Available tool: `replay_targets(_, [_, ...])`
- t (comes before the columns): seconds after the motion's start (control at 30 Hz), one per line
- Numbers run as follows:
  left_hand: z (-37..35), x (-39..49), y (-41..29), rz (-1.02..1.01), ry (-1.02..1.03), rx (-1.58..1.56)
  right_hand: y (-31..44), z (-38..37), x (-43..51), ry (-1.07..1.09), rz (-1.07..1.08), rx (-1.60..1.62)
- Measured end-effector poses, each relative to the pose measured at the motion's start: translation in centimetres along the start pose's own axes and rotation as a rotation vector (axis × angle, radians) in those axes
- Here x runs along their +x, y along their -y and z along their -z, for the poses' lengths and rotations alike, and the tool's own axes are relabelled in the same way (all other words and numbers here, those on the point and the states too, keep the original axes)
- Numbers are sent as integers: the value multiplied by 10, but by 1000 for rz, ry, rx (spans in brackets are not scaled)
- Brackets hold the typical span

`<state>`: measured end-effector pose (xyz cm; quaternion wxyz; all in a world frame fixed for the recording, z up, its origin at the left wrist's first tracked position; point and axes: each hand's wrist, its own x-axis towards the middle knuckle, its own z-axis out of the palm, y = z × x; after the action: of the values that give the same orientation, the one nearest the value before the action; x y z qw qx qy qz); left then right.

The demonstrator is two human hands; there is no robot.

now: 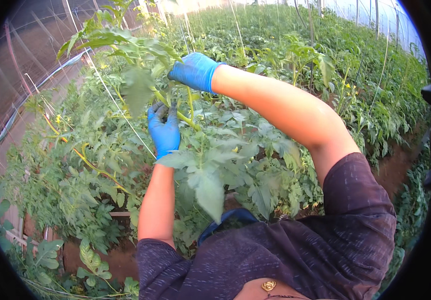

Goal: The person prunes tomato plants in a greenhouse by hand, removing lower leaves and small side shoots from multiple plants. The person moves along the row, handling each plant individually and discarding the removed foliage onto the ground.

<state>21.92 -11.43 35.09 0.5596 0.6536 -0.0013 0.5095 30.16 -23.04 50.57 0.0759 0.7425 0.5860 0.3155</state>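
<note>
Both hands wear blue gloves with dark-soiled fingertips. My left hand (164,125) reaches up with its fingers around the thick green stem of a tomato plant (186,119); how firmly they close is partly hidden. Higher and to the right, my right hand (194,72) is bent over the upper part of the same plant, its fingertips hidden behind the glove and leaves. Large leaves (140,88) hang left of my right hand, slightly blurred. A white string (116,103) runs slantwise past the left side of my left hand.
Dense tomato foliage (260,127) surrounds both arms, with upright strings and yellow flowers (348,86) among it. A second stem with a reddish twine (87,161) slants at the left. Beyond it stands the greenhouse's plastic side wall (16,63). Bare soil (395,168) shows at the right.
</note>
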Motion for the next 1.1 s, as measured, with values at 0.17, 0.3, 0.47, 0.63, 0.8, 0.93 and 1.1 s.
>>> replay_targets(0.17, [-15, 13, -3, -39, -87, 184, -16, -26, -5, -238, 1, -264])
replay_targets(0.3, [-25, 33, 20, 31, -47, 153, -25, -30, -20, -323, -72, -284])
replay_targets(0.47, [-47, 49, 25, -5, 18, 207, -24, -23, -45, -651, -79, 197])
replay_targets(0.63, [-73, 64, 40, -35, 63, 228, -64, -35, -16, -710, -461, 737])
replay_targets(0.8, [-90, 71, 37, 71, 143, 226, -65, 11, -46, -565, -602, 1584])
replay_targets(0.93, [-98, 81, 41, 186, 200, 118, -65, 28, -67, -454, -366, 1912])
replay_targets(1.1, [-112, 96, 77, 82, 452, -177, -45, 45, -31, -319, -180, 1322])
